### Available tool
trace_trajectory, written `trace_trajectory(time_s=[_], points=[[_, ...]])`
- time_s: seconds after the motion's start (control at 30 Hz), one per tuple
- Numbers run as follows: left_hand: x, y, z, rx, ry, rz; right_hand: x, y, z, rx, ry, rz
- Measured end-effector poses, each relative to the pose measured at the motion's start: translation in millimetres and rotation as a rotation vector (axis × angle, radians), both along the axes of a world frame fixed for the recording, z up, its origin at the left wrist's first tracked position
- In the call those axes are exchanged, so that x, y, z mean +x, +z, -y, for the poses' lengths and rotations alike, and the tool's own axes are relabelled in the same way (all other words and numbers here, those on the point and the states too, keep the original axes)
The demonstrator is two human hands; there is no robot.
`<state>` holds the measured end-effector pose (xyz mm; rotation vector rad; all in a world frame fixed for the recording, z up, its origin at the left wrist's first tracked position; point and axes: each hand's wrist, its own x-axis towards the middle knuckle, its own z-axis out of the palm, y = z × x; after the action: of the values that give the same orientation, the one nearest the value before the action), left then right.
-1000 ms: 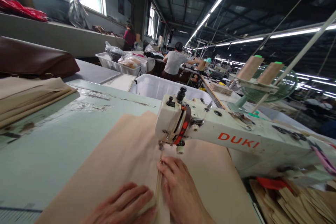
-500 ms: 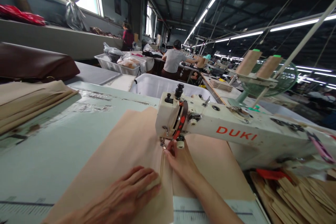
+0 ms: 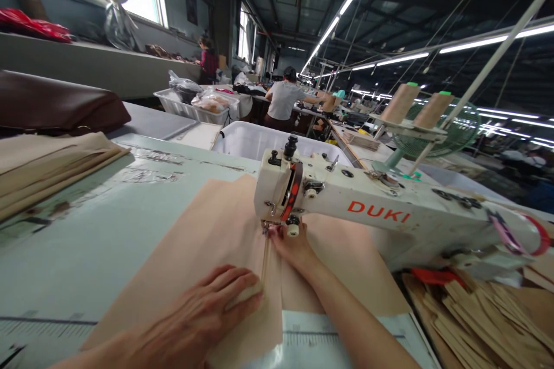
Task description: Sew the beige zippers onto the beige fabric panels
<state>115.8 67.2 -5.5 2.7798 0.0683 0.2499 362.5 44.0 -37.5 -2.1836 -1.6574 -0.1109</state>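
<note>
The cloth (image 3: 208, 236) lies on the tabletop (image 3: 86, 236), partly beneath the machine (image 3: 329, 190); your left hand (image 3: 216, 302) rests on it, fingers together, seemingly to hold it flat. Your right hand (image 3: 294, 245) bunches its fingertips beside the foot (image 3: 265, 227), probably to guide the strip (image 3: 266, 259); whether either pinches anything, I cannot tell.

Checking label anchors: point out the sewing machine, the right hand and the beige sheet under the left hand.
Sewing machine (image 3: 380, 212): head view, on its arm's red lettering.
Right hand (image 3: 296, 248): head view, back of the hand.
Beige sheet (image 3: 203, 233): head view, bare surface.
</note>
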Motion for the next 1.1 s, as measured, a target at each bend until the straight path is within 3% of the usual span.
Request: trace_trajectory(time_s=[0.17, 0.43, 0.63, 0.77, 0.9, 1.1], points=[[0.8, -4.0, -10.0, 0.016, -0.002, 0.010, -4.1, 9.7, 31.7, -0.021, 0.034, -0.050], [25.2, 18.8, -29.8, -0.014, -0.017, -0.070, -9.9, 8.0, 44.4, 0.138, 0.109, -0.097], [31.2, -2.2, -54.2, -0.006, -0.066, 0.000, -8.2, 5.9, 42.4, 0.141, 0.104, -0.076], [37.3, -12.3, -68.5, 0.008, -0.042, -0.066, -8.5, 5.9, 39.5, 0.164, 0.104, -0.060], [43.4, -10.2, -74.1, 0.033, 0.001, -0.096, -9.4, 5.2, 38.8, 0.155, 0.100, -0.069], [46.8, -2.1, -66.4, -0.052, -0.054, 0.019, -10.1, 3.8, 40.9, 0.166, 0.149, -0.127]])
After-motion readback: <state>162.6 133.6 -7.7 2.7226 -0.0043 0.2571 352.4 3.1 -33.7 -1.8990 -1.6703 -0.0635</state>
